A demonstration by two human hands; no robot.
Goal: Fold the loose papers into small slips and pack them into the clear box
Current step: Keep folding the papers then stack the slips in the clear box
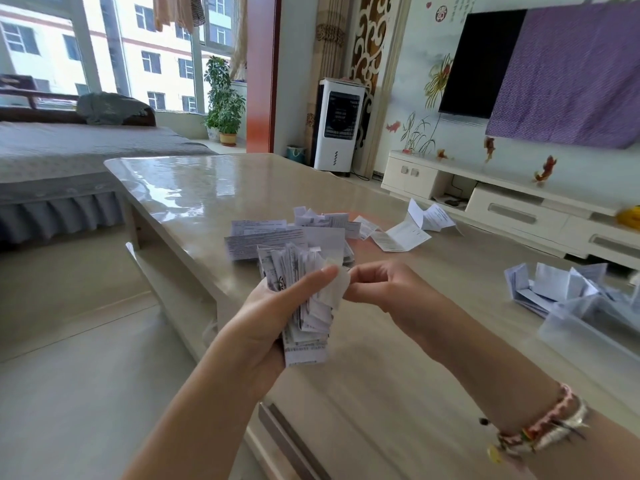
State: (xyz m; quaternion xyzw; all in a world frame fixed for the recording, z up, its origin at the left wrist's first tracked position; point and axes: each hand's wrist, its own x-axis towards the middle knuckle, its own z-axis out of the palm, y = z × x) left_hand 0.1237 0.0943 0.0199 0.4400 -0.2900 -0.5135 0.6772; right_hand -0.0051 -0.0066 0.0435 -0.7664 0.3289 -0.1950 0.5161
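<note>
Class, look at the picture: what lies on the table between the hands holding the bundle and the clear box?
Bare tabletop in the head view, between hands and clear box.

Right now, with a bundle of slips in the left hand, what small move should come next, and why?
Probably carry the bundle right to the box and drop it in. The left hand already holds a thick bundle, the right hand only pinches its top slip, and the box at the table's right edge already holds folded slips.
</note>
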